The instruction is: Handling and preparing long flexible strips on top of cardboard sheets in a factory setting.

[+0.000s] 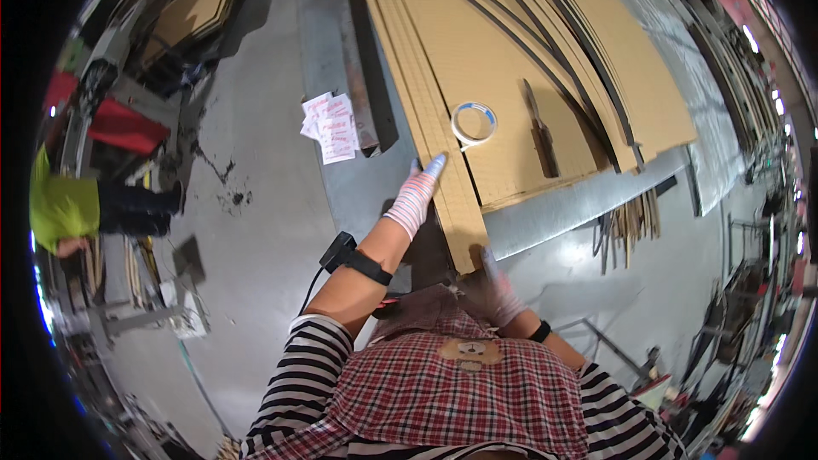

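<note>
A stack of large brown cardboard sheets (511,51) lies on a metal table. My left hand (417,192), in a striped work glove, reaches out with fingers pressed against the left edge of the stack. My right hand (498,290), also gloved, grips the near corner of the cardboard from below. A roll of clear tape (474,122) and a dark-handled tool (540,128) rest on top of the sheets. A black device is strapped to my left forearm (358,260).
Several printed paper slips (331,126) lie on the metal table (341,179) left of the stack. More cardboard is piled at the far left (196,8). A person in a yellow-green top (64,209) stands at the left. Metal racks (758,290) crowd the right.
</note>
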